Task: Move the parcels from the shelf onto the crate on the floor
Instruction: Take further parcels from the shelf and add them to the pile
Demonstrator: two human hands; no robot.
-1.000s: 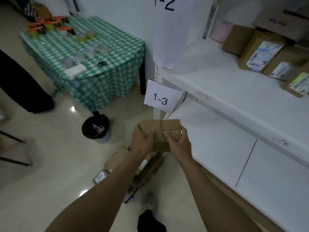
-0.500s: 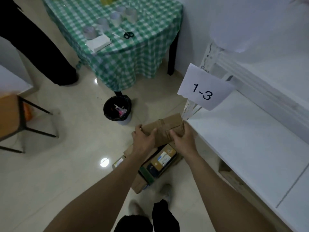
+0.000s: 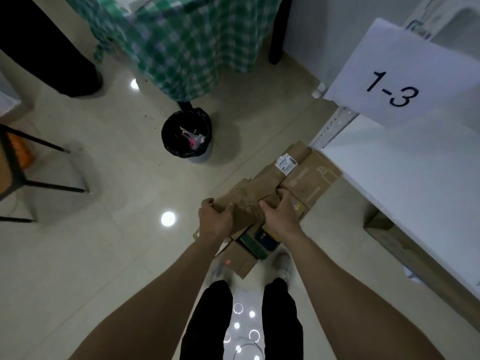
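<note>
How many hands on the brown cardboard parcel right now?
2. Left hand grips the left end of the brown cardboard parcel; right hand grips the right end.

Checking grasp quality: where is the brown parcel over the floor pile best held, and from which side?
By its two opposite ends, a hand from each side, as the left hand and right hand grip the brown parcel now. It is an oblong box with its broad face up, so the ends give edges to curl fingers over and leave the underside free.

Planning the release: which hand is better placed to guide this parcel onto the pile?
Probably right: the right hand grips the parcel above the pile; the left hand holds its outer end.
</note>
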